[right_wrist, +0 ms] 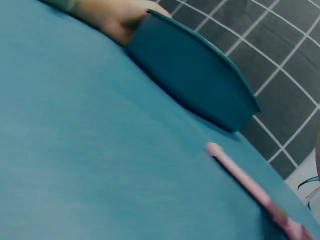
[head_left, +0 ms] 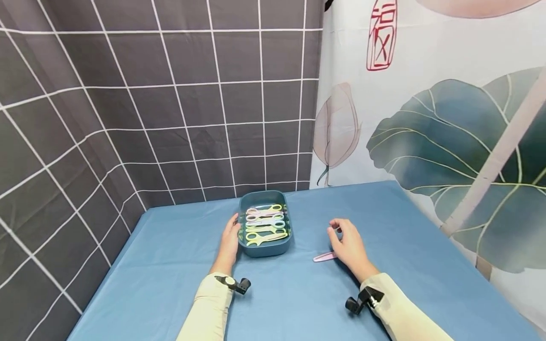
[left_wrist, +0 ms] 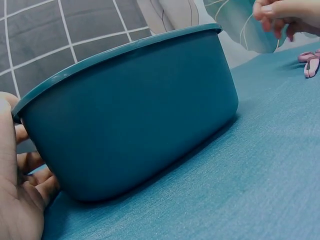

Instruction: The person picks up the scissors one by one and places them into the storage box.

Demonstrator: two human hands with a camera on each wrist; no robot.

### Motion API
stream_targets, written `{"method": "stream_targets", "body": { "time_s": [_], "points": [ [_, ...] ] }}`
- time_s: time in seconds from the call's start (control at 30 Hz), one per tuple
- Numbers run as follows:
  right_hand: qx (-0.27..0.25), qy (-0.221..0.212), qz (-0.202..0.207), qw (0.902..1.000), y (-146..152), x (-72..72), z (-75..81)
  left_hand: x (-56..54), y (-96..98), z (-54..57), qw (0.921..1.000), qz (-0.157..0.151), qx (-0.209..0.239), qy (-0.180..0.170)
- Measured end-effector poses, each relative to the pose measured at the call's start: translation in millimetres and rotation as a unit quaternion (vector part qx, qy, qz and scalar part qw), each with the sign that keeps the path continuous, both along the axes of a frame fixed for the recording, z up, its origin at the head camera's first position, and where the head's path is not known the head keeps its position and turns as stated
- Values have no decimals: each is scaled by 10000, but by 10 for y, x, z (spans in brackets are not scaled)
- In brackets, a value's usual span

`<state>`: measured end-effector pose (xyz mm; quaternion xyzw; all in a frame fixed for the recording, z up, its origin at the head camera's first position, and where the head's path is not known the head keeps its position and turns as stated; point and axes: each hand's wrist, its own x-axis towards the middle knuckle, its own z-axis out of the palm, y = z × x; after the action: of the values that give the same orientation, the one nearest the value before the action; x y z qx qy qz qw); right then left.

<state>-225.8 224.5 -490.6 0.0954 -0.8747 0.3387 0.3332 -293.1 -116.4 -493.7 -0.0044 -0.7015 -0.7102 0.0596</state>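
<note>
A dark teal plastic box (head_left: pixel 266 252) stands on the table, with several pairs of scissors (head_left: pixel 265 226) in yellow, green, pink and blue laid in it. My left hand (head_left: pixel 229 241) rests against the box's left side, its fingers along the outer wall; in the left wrist view some fingers (left_wrist: pixel 37 172) pass partly behind the box end. Over the table to the right, my right hand (head_left: pixel 350 246) hovers with loosely bent fingers, holding nothing. Below it lies a pair of pink scissors (head_left: pixel 324 256), partly hidden by the hand in the head view. The right wrist view shows it lengthwise (right_wrist: pixel 245 180).
A blue cloth (head_left: pixel 281 303) covers the table. Behind it hangs a dark grey curtain (head_left: pixel 192 109) with white grid lines, and at the right a white curtain (head_left: pixel 354 42) with printed leaves. Each forearm wears a small black wrist camera (head_left: pixel 362 300).
</note>
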Motion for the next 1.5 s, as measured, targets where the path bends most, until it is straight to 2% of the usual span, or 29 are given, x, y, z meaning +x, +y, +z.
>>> {"method": "stream_targets", "body": {
  "time_s": [0.13, 0.17, 0.27, 0.4, 0.57, 0.87, 1.03, 1.2, 1.37, 1.5],
  "points": [
    [222, -80, -294, 9993, -47, 171, 29, -2, -25, 11, 10000, 21, 72, -48],
    [277, -139, -380, 9988, -46, 208, 30, -45, -30, -34, 9999, 34, 90, -53],
    [501, -562, -625, 9952, -36, 282, 26, -55, -28, -20, 9999, -7, 121, -88],
    [944, -1141, -798, 9857, -35, 293, -3, -44, -27, -12, 9999, 2, 79, -101],
    [1106, -1496, -815, 9792, -53, 236, -79, -21, -23, -10, 9999, -47, 76, -132],
    [993, -1185, -912, 9838, 21, 65, -188, -10, -29, -13, 9999, -36, 117, -115],
    [939, -1461, -1175, 9778, 78, -18, -187, -18, -28, -16, 9999, -36, 74, -101],
    [1192, -1675, -1183, 9715, 80, -77, -170, -13, -34, -22, 9999, -33, 84, -71],
    [1372, -1606, -1053, 9718, 43, -159, -160, -13, -32, -11, 9999, -15, 138, -41],
    [1247, -1576, -1009, 9744, 4, -235, -156, -15, -29, -13, 9999, -10, 139, -1]
  ]
}}
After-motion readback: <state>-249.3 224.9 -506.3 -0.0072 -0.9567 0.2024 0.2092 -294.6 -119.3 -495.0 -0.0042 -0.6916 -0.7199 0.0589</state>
